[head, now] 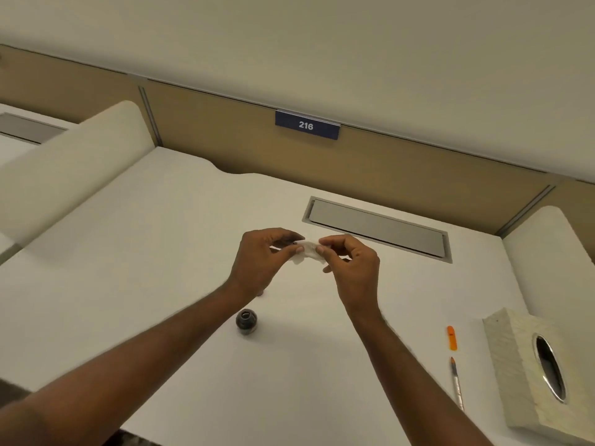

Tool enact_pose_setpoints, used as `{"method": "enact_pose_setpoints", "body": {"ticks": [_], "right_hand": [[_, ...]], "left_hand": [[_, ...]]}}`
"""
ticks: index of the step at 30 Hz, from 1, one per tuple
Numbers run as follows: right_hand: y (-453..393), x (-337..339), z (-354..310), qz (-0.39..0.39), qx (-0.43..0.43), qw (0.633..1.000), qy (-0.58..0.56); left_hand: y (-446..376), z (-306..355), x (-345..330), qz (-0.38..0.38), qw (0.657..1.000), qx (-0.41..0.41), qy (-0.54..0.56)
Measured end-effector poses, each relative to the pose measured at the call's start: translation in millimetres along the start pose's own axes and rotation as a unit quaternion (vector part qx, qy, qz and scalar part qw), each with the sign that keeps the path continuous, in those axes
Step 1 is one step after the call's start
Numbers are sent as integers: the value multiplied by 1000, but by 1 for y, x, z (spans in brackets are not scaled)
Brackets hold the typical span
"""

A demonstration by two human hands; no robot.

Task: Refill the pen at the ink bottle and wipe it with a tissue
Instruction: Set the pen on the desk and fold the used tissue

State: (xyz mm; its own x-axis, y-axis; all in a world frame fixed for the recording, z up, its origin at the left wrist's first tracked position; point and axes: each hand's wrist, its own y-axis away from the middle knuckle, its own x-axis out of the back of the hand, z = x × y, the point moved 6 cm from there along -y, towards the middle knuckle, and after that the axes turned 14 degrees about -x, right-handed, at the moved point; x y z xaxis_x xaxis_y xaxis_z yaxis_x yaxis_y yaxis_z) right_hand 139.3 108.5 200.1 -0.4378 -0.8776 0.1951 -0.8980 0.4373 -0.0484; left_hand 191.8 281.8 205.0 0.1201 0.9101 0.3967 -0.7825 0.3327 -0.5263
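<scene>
Pinching the tissue [307,251] between left hand [262,259] and right hand [352,268] above the desk [161,252], fingers narrow, wipe gently toward the tip, well clear of the open bottle [246,321]; whether it wraps the pen is hidden.

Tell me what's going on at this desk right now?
A person holds a small white tissue between both hands, left hand and right hand, above the desk. The ink bottle stands open below. An orange cap and a pen part lie beside the tissue box.
</scene>
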Motion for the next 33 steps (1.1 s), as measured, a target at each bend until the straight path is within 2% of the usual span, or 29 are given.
{"method": "enact_pose_setpoints", "body": {"ticks": [4,9,15,25,33], "right_hand": [[2,-37,5,-53,-2,998,20],[15,-91,5,-110,66,984,123],[53,-172,16,-194,147,930,275],[160,-318,63,-358,163,864,316],[252,-417,92,-451,231,777,374]], "left_hand": [[23,-13,29,54,997,45,-12],[60,-31,74,101,989,96,-51],[123,-55,128,138,971,164,-104],[279,-106,217,221,915,290,-174],[391,-129,274,275,862,371,-208]]}}
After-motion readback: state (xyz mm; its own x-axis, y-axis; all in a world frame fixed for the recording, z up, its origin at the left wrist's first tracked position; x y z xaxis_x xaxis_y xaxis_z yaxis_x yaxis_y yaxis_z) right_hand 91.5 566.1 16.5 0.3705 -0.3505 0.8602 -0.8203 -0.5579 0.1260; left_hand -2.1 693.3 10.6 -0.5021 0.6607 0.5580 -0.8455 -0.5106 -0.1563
